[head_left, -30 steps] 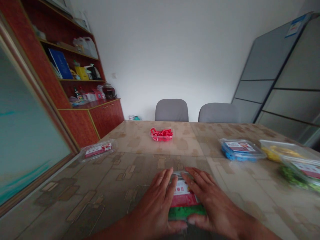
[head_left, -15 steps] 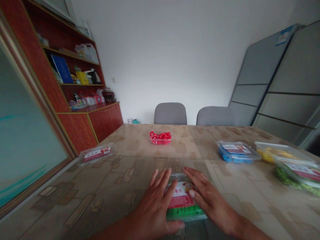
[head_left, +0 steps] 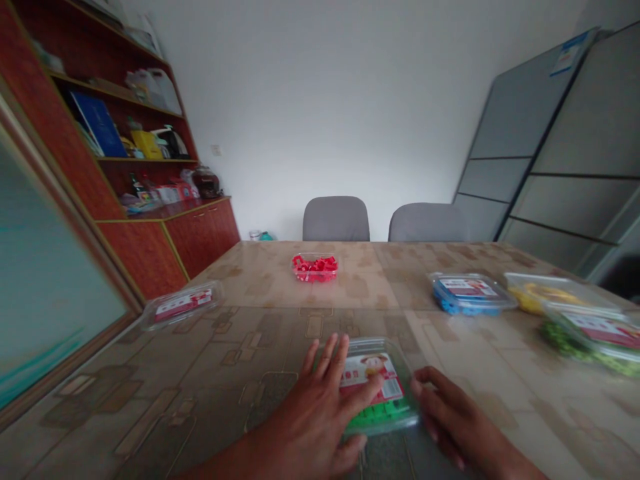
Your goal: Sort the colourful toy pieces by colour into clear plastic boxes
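A clear plastic box (head_left: 395, 417) with bright green pieces inside and a white-and-red label on its lid lies on the table in front of me. My left hand (head_left: 325, 400) rests across the left part of its lid, fingers spread. At the box's right edge, my right hand (head_left: 450, 413) has its fingers curled in, with thumb and fingertips at the rim. The fingers' exact hold there is partly hidden.
An uncovered tub of red pieces (head_left: 315, 268) stands farther back. A labelled clear lid (head_left: 183, 305) lies at left. At right are boxes of blue pieces (head_left: 470, 297), yellow pieces (head_left: 543, 297) and green pieces (head_left: 565, 341). Two grey chairs (head_left: 336, 219) stand behind the table.
My right hand has moved off the lid's top to the box's right edge, and its fingers have curled. My left hand stays on the lid. The view has shifted slightly.
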`<action>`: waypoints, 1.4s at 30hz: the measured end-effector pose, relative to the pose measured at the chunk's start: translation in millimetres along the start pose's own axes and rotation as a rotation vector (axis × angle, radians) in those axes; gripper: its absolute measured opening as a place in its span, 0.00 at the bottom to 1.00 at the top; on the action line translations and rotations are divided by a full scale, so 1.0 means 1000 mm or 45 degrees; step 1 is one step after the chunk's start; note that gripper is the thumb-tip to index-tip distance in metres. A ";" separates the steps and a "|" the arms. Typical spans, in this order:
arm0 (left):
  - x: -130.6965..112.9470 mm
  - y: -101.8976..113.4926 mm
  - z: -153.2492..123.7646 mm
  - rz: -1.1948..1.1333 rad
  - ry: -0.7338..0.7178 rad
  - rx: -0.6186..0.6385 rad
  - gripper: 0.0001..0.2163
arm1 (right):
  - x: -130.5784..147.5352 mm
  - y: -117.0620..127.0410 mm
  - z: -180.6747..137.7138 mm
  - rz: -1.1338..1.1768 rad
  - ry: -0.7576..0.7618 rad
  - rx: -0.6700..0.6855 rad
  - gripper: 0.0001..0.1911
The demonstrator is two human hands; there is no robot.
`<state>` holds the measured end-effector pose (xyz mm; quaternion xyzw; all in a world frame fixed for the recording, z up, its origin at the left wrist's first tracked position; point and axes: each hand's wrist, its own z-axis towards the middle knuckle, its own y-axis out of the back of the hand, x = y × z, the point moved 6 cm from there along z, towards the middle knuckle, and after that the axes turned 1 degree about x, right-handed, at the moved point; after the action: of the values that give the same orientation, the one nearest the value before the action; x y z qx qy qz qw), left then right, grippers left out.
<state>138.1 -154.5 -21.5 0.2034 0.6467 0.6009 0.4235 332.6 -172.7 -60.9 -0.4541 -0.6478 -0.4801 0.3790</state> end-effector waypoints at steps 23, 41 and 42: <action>0.004 -0.005 0.000 0.218 0.043 0.039 0.36 | 0.007 0.006 0.001 -0.222 0.226 -0.132 0.29; 0.019 -0.002 0.007 0.004 0.372 0.144 0.41 | 0.070 -0.029 0.031 -1.194 0.561 0.548 0.60; 0.019 0.000 0.007 -0.021 0.389 0.158 0.40 | 0.071 -0.029 0.031 -1.170 0.623 0.531 0.59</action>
<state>133.4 -135.4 -26.2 0.1303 0.7411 0.5801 0.3118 281.9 -130.9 -11.0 0.0840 -0.7534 -0.5491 0.3520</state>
